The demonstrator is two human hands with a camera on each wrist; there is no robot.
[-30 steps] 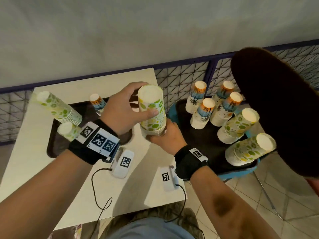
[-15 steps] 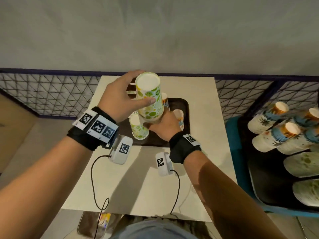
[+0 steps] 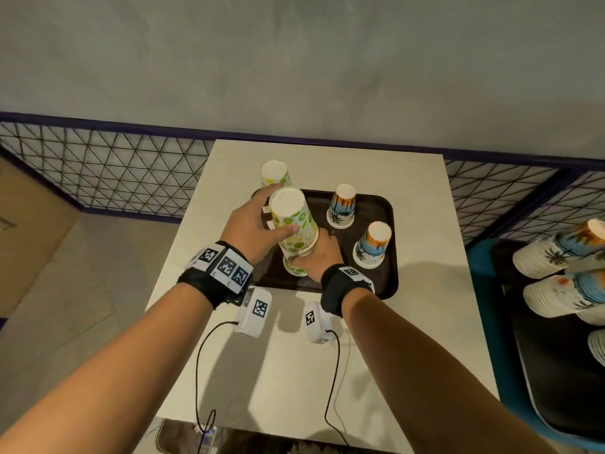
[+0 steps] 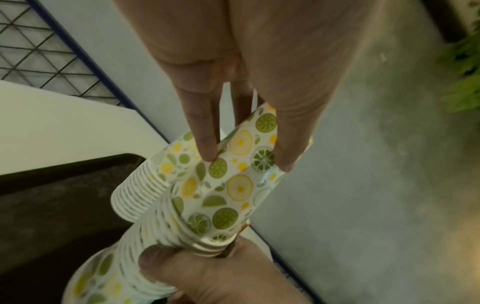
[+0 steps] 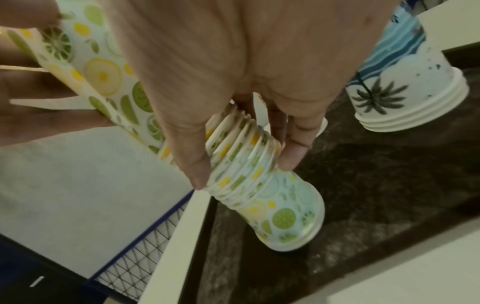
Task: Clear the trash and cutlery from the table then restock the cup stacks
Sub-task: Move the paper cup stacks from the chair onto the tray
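- A tall stack of upturned paper cups printed with green and yellow citrus slices [image 3: 296,224] stood tilted over the near left part of a dark brown plastic tray [image 3: 381,276], its lowest cup on the tray.
- The left hand [image 3: 250,226] grasped the stack's upper part, thumb and fingertips [image 4: 207,148] pinching its sides.
- The right hand [image 3: 319,255] gripped the ribbed rims lower down.
- A second citrus-print cup stack [image 3: 275,173] stood behind.
- Two palm-tree sunset paper cup stacks [image 3: 341,206] [image 3: 373,245] stood to the right on the tray, which lay on a square white table [image 3: 327,371].
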